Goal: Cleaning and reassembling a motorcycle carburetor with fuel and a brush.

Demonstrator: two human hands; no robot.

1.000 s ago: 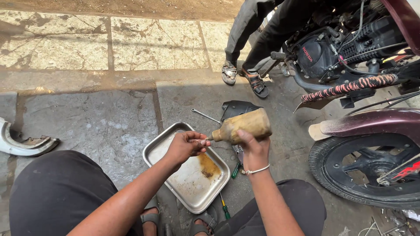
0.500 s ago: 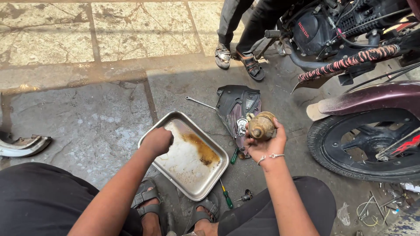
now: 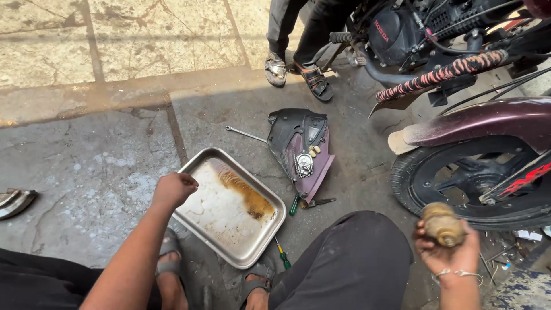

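Note:
My right hand [image 3: 450, 252] holds a grimy brown plastic bottle [image 3: 442, 223] off to the right, near the motorcycle's rear wheel [image 3: 453, 178]. My left hand [image 3: 174, 189] is closed into a fist and rests on the left rim of a metal tray [image 3: 195, 221]. The tray lies on the ground between my knees and carries a streak of brown oil [image 3: 247, 195].
A purple and black side panel [image 3: 301, 146] with small parts on it lies beyond the tray, with a wrench [image 3: 245, 134] beside it. Screwdrivers [image 3: 294, 205] lie near the tray. Another person's sandalled feet [image 3: 298, 72] stand by the motorcycle [image 3: 447, 34].
My right hand has carried the bottle from over the side panel to the right, toward the wheel. My left hand has stayed at the tray's left rim.

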